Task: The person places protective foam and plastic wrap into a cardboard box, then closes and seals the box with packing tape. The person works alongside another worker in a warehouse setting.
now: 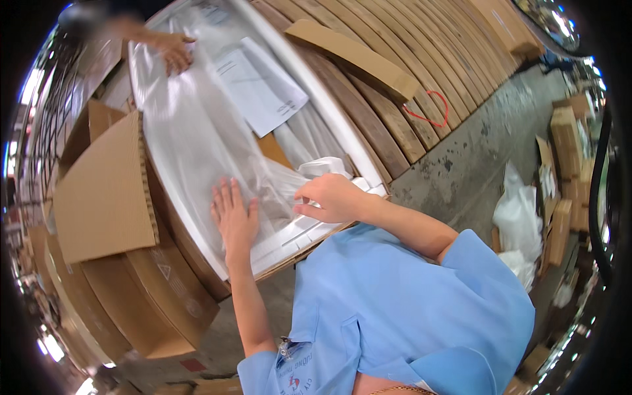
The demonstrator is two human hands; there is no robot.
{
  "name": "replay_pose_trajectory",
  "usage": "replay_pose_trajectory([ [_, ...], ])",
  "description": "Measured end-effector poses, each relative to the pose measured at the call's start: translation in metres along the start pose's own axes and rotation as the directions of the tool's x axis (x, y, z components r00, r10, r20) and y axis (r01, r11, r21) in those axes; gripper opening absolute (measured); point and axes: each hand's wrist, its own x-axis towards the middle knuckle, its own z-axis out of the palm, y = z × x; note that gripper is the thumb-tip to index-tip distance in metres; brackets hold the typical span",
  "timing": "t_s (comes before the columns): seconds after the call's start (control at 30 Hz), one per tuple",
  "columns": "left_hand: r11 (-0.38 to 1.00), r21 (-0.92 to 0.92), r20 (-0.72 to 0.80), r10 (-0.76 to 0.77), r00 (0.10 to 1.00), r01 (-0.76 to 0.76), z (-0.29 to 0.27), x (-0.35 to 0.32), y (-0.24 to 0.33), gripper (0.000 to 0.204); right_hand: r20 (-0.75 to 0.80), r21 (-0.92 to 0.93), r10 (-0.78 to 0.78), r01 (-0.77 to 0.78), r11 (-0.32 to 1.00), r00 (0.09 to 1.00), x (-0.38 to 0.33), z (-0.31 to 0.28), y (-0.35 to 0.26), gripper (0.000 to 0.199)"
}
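A long open carton lined with white foam (pixel 355 148) lies before me, and a milky plastic sheet (pixel 191 141) covers much of what is inside. My left hand (pixel 236 214) rests flat on that sheet near the close end, fingers spread. Over the near right corner, my right hand (pixel 334 199) has bent fingers and thumb at the bunched edge of the sheet, apparently pinching it. White printed papers (pixel 266 92) lie in the carton, beside a strip of brown cardboard (pixel 273 151). At the far left, another person's hand (pixel 172 51) presses on the sheet.
Raised cardboard flaps (pixel 108 191) stand along the left side. To the right are wooden slats (pixel 421 59) with a long cardboard piece (pixel 355 59) and a red strap loop (pixel 431 118). White plastic wrapping (pixel 518 210) and boxes (pixel 567 141) sit on the concrete floor (pixel 474 148).
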Motion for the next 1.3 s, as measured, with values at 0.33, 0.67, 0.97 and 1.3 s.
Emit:
replay_pose_trajectory([
  [0.33, 0.996, 0.081, -0.091, -0.039, 0.995, 0.046, 0.020, 0.023, 0.014, 0.069, -0.103, 0.022, -0.109, 0.112, 0.993, 0.989, -0.089, -0.002, 0.034, 0.011],
  [0.67, 0.996, -0.026, -0.019, -0.081, 0.997, 0.080, 0.010, 0.027, 0.053, 0.079, -0.299, 0.162, -0.099, 0.153, 0.975, 0.949, -0.119, -0.023, 0.059, 0.011],
  [0.97, 0.986, 0.140, -0.122, -0.073, 0.990, 0.090, 0.037, 0.035, 0.095, 0.073, -0.266, 0.078, 0.019, 0.002, 0.997, 0.964, -0.119, -0.047, 0.116, 0.007],
  [1.3, 0.990, -0.101, -0.080, 0.088, 0.993, -0.096, 0.025, 0.053, 0.105, 0.057, -0.136, 0.035, -0.255, 0.262, 0.965, 0.957, -0.096, -0.066, 0.137, 0.008],
])
